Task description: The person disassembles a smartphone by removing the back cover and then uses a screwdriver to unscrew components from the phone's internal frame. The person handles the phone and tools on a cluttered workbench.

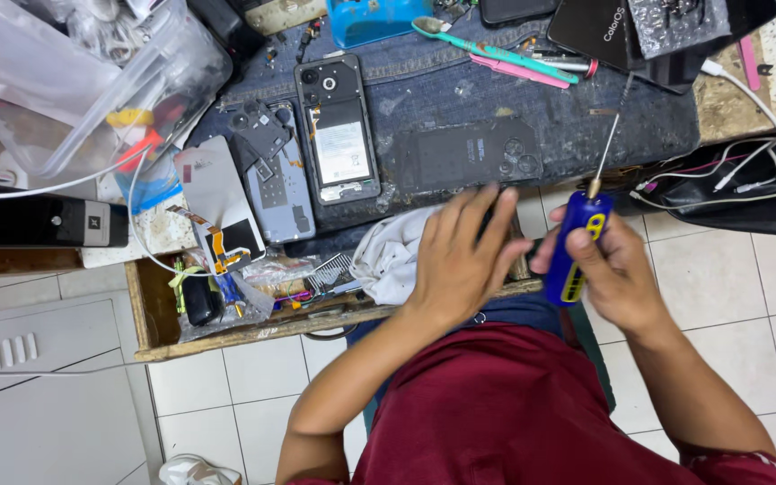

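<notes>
A blue-handled screwdriver point(578, 247) is clenched in the right hand point(611, 274), its shaft angled over the surface point(586, 126), while the left hand point(460, 260) – grip released, flat – steadies something hidden; beyond lies an opened phone point(339, 135) – best approached slowly.

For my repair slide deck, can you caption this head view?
Right hand grips a blue screwdriver; left hand rests beside a white cloth, opened phone on the denim mat.

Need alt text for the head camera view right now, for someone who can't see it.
Seen from above, the person's right hand grips a blue-handled screwdriver, its thin shaft angled up over a denim-covered bench. The left hand rests flat at the bench edge beside a white cloth. An opened phone lies further back.
</notes>
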